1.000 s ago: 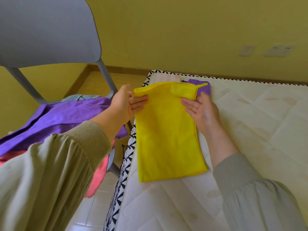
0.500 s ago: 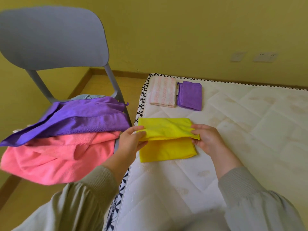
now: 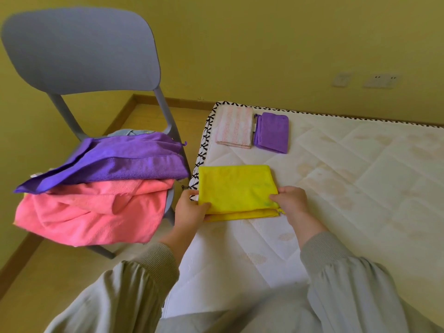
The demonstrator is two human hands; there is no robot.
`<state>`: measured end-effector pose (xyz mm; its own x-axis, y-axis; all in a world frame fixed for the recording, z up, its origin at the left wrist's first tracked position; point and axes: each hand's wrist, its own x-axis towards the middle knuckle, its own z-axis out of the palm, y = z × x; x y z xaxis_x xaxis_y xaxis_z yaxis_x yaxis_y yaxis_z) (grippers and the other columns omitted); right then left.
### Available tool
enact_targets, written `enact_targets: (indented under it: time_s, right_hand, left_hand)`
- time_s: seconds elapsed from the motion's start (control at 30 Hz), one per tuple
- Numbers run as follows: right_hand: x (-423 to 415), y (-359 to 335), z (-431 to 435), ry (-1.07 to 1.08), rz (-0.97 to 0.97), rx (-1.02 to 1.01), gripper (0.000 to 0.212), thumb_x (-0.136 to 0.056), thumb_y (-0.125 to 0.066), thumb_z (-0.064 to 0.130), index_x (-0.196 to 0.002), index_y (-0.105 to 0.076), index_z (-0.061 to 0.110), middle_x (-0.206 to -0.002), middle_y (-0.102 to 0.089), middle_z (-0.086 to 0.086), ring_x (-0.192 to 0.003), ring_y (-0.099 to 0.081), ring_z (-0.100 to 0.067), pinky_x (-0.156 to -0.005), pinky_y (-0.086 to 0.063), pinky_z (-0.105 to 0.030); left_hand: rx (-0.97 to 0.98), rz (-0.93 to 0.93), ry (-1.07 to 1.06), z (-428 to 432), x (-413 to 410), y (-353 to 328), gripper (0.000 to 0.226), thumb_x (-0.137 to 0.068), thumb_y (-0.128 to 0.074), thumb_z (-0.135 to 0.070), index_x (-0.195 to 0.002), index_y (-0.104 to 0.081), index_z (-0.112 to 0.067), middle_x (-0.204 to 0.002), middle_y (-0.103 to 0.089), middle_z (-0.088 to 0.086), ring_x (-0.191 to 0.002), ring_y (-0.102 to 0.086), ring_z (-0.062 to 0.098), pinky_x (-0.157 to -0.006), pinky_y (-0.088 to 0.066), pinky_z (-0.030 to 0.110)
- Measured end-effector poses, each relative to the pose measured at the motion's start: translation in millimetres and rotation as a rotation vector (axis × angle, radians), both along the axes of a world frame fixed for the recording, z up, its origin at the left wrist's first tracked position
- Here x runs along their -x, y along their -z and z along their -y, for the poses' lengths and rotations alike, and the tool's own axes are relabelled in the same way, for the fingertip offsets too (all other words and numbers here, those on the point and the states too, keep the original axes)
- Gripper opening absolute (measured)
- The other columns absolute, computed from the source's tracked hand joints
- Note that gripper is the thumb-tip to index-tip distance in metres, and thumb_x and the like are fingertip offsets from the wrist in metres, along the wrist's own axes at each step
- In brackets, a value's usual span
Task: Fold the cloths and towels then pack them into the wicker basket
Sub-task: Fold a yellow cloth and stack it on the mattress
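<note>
Across the right half of the view, a quilted white mattress (image 3: 348, 188) with a black-and-white patterned edge is seen, set close to a yellow wall (image 3: 264, 44). To its left a grey plastic chair (image 3: 81, 49) is placed, and its seat is covered by a heap of unfolded laundry. A large pink towel (image 3: 91, 212) is draped over the front of the seat. A purple towel (image 3: 120, 164) is piled on top of it, with a bit of pale blue fabric (image 3: 127, 133) showing behind.

Near the mattress's left edge a yellow cloth (image 3: 235, 188) is laid flat, folded into a layered rectangle whose stacked edges are turned toward the person. Its near left corner is pinched by the left hand (image 3: 189, 212), with the thumb laid on top and the fingers hidden beneath. Its near right corner is gripped by the right hand (image 3: 292, 200), whose fingers are curled onto the top layer. Both forearms are covered by grey-green sleeves (image 3: 348, 284).

At the far left corner of the mattress, well apart from the yellow cloth, two folded cloths are set side by side. A pink-and-white striped cloth (image 3: 234, 131) lies on the left and a smaller purple cloth (image 3: 272, 132) just beside it on the right. On the wall beyond, pale socket plates (image 3: 380, 80) can be made out, though blurred.
</note>
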<state>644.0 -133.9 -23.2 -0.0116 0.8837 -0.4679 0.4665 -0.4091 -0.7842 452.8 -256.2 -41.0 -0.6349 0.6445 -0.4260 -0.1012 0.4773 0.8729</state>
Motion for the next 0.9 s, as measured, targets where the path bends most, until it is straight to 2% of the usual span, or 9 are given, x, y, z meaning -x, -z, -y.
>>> enact_targets:
  time_s: [0.17,0.23,0.3,0.37,0.43,0.57,0.67,0.8,0.9]
  right_hand:
    - [-0.6,5.1,-0.3,-0.076,0.105,-0.099,0.005,-0.078,-0.069,0.001,-0.080,-0.065,0.002,-0.070,-0.056,-0.014,-0.072,-0.051,-0.021,-0.062,-0.038,-0.027]
    - [-2.7,9.0,1.0,-0.089,0.162,-0.040,0.011,-0.078,-0.069,0.001,-0.081,-0.063,-0.008,-0.071,-0.054,-0.022,-0.065,-0.053,-0.023,-0.061,-0.047,-0.033]
    - [-2.7,6.7,0.9,-0.117,0.166,0.005,0.016,-0.079,-0.067,-0.002,-0.068,-0.055,-0.001,-0.066,-0.051,-0.014,-0.055,-0.054,-0.023,-0.059,-0.058,-0.041]
    - [-1.4,3.3,-0.7,-0.132,0.170,-0.019,0.032,-0.079,-0.065,-0.004,-0.060,-0.042,0.009,-0.062,-0.045,-0.008,-0.050,-0.052,-0.021,-0.043,-0.054,-0.031]
    - [-0.5,3.3,-1.3,-0.158,0.204,-0.062,0.029,-0.078,-0.064,-0.005,-0.062,-0.043,0.009,-0.067,-0.048,-0.011,-0.053,-0.054,-0.025,-0.037,-0.051,-0.026]
    - [0.9,9.8,4.2,-0.246,0.308,-0.055,0.027,-0.076,-0.066,-0.002,-0.060,-0.046,0.009,-0.074,-0.057,-0.017,-0.072,-0.064,-0.037,-0.064,-0.058,-0.049]
    - [3.8,5.3,8.7,-0.360,0.467,-0.145,0.010,-0.080,-0.063,0.006,-0.081,-0.053,0.007,-0.090,-0.062,-0.019,-0.085,-0.062,-0.036,-0.068,-0.052,-0.036]
    - [14.6,-0.6,8.2,-0.408,0.667,-0.425,0.042,-0.089,-0.057,0.018,-0.127,-0.041,0.007,-0.126,-0.048,-0.014,-0.116,-0.045,-0.033,-0.088,-0.041,-0.039]
    - [29.1,-1.1,7.1,-0.451,0.622,-0.653,0.052,-0.094,-0.047,0.016,-0.143,-0.031,0.009,-0.148,-0.032,-0.013,-0.134,-0.030,-0.029,-0.108,-0.027,-0.037]
  left_hand:
    - [0.037,-0.036,0.074,-0.2,-4.6,3.9,0.047,-0.083,-0.063,0.002,-0.124,-0.046,-0.015,-0.101,-0.057,0.021,-0.072,-0.063,0.029,-0.052,-0.057,0.035]
    - [0.060,-0.035,0.120,6.3,-7.3,8.4,0.049,-0.084,-0.061,0.002,-0.126,-0.044,-0.017,-0.099,-0.059,0.024,-0.060,-0.064,0.028,-0.044,-0.052,0.028]
    - [0.051,-0.077,0.114,10.6,-7.0,9.5,0.047,-0.085,-0.061,0.002,-0.125,-0.045,-0.017,-0.088,-0.059,0.022,-0.051,-0.061,0.024,-0.041,-0.049,0.024]
    - [0.018,-0.122,0.101,11.2,-4.5,9.6,0.046,-0.085,-0.061,0.002,-0.124,-0.047,-0.017,-0.077,-0.056,0.017,-0.049,-0.059,0.023,-0.044,-0.050,0.026]
    - [0.019,-0.162,0.130,11.2,-2.5,10.3,0.048,-0.084,-0.062,0.001,-0.126,-0.047,-0.018,-0.073,-0.056,0.015,-0.049,-0.058,0.022,-0.048,-0.051,0.027]
    - [0.091,-0.250,0.173,14.7,-1.4,13.3,0.050,-0.085,-0.064,-0.004,-0.130,-0.046,-0.017,-0.065,-0.051,0.006,-0.052,-0.055,0.018,-0.051,-0.048,0.027]
    - [0.193,-0.538,0.328,17.4,-3.1,11.7,0.059,-0.083,-0.064,-0.018,-0.136,-0.041,-0.020,-0.079,-0.057,0.004,-0.075,-0.059,0.023,-0.065,-0.049,0.034]
    - [-0.019,-1.147,0.387,8.6,0.3,11.6,0.067,-0.073,-0.049,-0.036,-0.134,-0.044,-0.010,-0.116,-0.056,0.013,-0.105,-0.052,0.034,-0.086,-0.046,0.044]
    - [-0.053,-1.285,0.471,-15.1,-0.5,7.8,0.057,-0.081,-0.042,-0.031,-0.133,-0.048,-0.009,-0.136,-0.050,0.017,-0.126,-0.045,0.038,-0.098,-0.039,0.052]
